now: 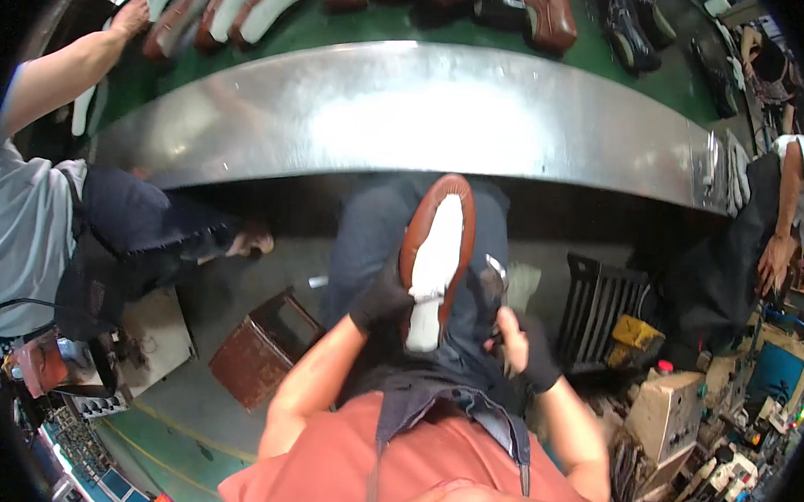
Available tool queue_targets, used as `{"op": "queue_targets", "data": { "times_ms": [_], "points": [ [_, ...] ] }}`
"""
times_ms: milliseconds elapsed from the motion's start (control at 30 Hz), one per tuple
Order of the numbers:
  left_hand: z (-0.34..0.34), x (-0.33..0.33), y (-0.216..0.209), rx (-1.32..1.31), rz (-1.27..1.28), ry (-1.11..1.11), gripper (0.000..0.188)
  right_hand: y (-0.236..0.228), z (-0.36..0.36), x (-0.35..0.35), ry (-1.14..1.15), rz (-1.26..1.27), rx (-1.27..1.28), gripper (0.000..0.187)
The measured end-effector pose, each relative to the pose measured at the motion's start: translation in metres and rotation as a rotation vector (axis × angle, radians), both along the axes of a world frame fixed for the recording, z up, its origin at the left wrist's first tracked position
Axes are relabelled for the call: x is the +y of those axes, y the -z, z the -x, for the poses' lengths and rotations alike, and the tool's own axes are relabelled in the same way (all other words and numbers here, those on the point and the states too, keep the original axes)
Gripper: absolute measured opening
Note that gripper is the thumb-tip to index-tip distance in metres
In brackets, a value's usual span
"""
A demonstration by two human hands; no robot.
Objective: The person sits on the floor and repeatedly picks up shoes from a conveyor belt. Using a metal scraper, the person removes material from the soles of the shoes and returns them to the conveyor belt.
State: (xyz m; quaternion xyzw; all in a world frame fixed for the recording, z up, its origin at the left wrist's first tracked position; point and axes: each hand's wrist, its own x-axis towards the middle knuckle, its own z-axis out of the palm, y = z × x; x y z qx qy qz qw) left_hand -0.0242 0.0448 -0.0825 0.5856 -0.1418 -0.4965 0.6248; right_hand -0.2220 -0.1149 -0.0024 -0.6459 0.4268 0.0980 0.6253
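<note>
On my lap a brown shoe upper lies sole side up, its toe pointing away from me. A white insole covers its underside, with a rough band across it near the heel. My left hand, in a dark fingerless glove, grips the shoe's left side near the heel. To the right of the shoe, my right hand, also in a dark glove, is closed around a hand tool with a shiny metal head. Blur hides the tool's exact kind. It is apart from the shoe.
Ahead runs a metal ledge beside a green surface bearing several shoes. A co-worker's hand touches shoes at far left; another person's hand is at right. A brown metal box and a black plastic crate flank me.
</note>
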Motion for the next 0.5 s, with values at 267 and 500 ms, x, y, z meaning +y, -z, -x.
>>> {"op": "queue_targets", "data": {
  "times_ms": [267,500],
  "points": [
    [-0.177,-0.025,-0.082,0.113,-0.018,-0.382,0.042,0.050,-0.013,0.019,0.199,-0.137,-0.033,0.056],
    [-0.472,-0.123,-0.156,-0.762,-0.254,-0.344,0.049,0.052,-0.028,-0.001,0.114,-0.338,0.003,0.062]
  ]
}}
